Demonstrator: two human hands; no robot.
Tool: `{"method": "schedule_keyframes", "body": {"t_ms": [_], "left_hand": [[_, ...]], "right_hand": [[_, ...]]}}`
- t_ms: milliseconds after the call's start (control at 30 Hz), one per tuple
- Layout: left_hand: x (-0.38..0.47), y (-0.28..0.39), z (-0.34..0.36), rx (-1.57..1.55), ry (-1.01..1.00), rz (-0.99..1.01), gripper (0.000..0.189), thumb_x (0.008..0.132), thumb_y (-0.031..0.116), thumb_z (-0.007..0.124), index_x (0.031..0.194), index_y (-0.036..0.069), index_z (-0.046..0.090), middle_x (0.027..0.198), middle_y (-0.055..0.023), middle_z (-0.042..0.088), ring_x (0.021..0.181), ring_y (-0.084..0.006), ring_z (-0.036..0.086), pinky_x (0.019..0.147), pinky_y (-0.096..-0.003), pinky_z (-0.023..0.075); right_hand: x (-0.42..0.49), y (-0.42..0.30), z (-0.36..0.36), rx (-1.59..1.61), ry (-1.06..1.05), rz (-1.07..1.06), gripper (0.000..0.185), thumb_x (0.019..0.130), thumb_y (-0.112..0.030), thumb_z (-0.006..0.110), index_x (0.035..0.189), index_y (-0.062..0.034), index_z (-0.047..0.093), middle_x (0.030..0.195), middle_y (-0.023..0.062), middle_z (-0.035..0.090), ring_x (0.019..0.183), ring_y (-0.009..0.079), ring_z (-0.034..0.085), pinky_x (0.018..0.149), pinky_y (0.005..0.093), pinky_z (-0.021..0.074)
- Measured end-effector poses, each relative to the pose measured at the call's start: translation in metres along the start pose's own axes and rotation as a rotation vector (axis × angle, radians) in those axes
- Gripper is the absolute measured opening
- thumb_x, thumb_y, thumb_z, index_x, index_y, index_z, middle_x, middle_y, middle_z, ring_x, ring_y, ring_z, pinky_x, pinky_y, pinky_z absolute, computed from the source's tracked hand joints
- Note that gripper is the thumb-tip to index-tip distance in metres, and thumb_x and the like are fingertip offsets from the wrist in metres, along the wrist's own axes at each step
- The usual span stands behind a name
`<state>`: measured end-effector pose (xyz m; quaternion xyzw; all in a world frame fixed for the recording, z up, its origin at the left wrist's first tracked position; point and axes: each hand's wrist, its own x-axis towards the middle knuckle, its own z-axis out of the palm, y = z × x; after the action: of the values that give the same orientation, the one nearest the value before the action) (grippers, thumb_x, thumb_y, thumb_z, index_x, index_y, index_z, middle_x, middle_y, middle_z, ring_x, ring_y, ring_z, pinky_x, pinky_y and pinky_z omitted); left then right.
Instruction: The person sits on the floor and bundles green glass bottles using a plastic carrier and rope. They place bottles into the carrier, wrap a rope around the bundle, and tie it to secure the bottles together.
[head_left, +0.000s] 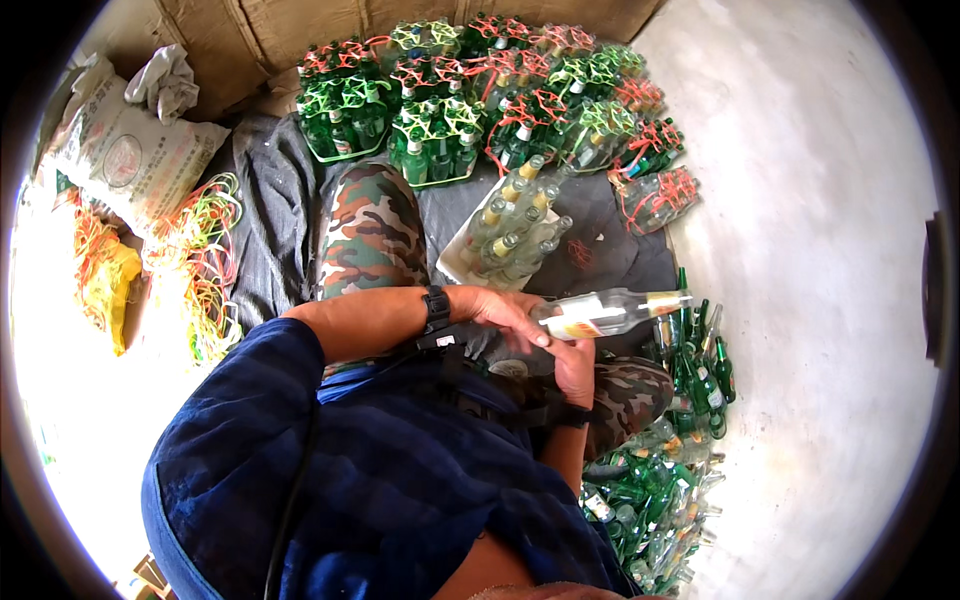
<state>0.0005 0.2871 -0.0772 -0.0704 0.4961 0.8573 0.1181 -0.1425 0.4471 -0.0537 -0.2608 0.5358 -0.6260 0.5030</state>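
Note:
A clear glass bottle (619, 313) with a paper label and gold neck foil lies nearly level across my hands, its neck toward the right. My left hand (501, 309) grips it at the base end. Below the label, my right hand (576, 364) supports the same end from underneath, its fingers partly hidden by the bottle. Just beyond my hands, several clear bottles (504, 244) stand close together in a shallow white tray (448, 271).
Tied bundles of bottles (439, 139) line the cardboard-covered wall (315, 30). Loose bottles (652, 487) are heaped at my right, beside the pale wall (810, 300). Tangled plastic straps (199, 262) and a printed woven sack (131, 142) lie at left. Dark sheeting (600, 202) covers the floor.

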Motion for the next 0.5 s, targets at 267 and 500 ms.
{"method": "schedule_keyframes", "body": {"t_ms": [267, 500], "left_hand": [[0.022, -0.009, -0.005, 0.079, 0.008, -0.014, 0.081, 0.074, 0.021, 0.087, 0.138, 0.003, 0.041, 0.113, -0.0078, 0.061, 0.099, -0.0167, 0.061, 0.074, -0.0302, 0.0559], [0.025, -0.014, -0.009, 0.125, 0.067, -0.008, 0.076, 0.075, 0.01, 0.086, 0.137, 0.002, 0.042, 0.11, -0.0091, 0.064, 0.098, -0.0153, 0.062, 0.078, -0.0295, 0.055]], "right_hand": [[-0.005, -0.003, -0.006, -0.181, -0.076, 0.053, 0.059, 0.075, 0.0, 0.074, 0.129, -0.0017, 0.051, 0.113, 0.0069, 0.062, 0.101, 0.0164, 0.061, 0.09, 0.0309, 0.0483], [-0.016, -0.052, 0.011, -0.152, 0.037, -0.106, 0.066, 0.077, -0.004, 0.074, 0.137, -0.0001, 0.046, 0.123, 0.008, 0.057, 0.108, 0.0174, 0.057, 0.1, 0.0324, 0.0438]]}}
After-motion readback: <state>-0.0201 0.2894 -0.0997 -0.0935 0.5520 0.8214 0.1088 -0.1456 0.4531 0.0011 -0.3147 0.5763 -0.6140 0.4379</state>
